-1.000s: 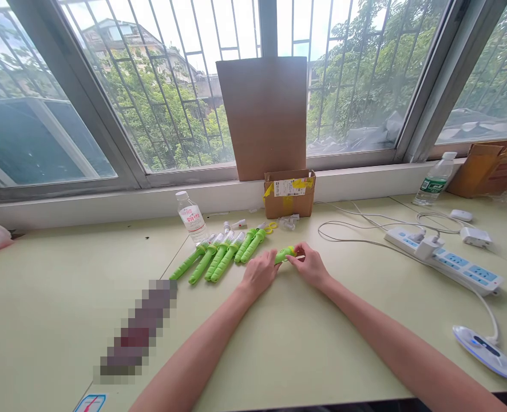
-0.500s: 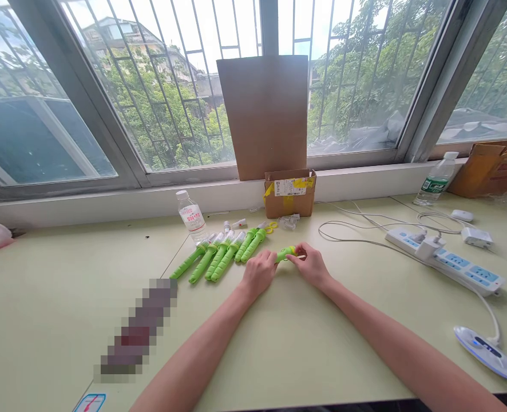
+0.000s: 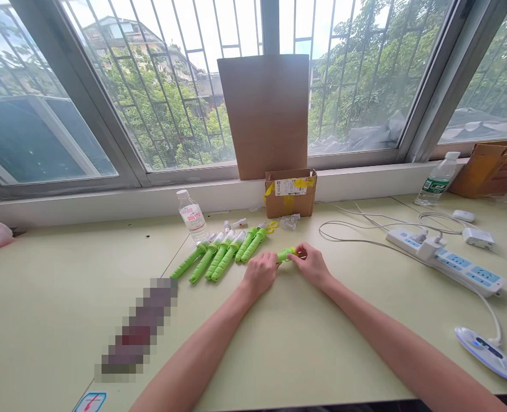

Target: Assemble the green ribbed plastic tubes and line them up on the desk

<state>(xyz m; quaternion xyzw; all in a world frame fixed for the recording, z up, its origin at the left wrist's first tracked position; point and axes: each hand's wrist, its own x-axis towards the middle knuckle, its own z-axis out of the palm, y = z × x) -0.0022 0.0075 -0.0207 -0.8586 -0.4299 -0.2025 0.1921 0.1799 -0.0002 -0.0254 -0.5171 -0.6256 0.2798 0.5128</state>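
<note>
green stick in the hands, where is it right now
In the head view, the green stick is just right of centre, held by the left hand and right hand, nearer than the small cardboard box.

Your tube (image 3: 285,255) is bright green, yellow at one end; the other tubes (image 3: 227,259) share that green. You have a pale green worktop (image 3: 322,343), a brown box (image 3: 279,207) with yellow tape (image 3: 304,182), and a white power strip (image 3: 446,264) with blue panels (image 3: 456,261).
</note>
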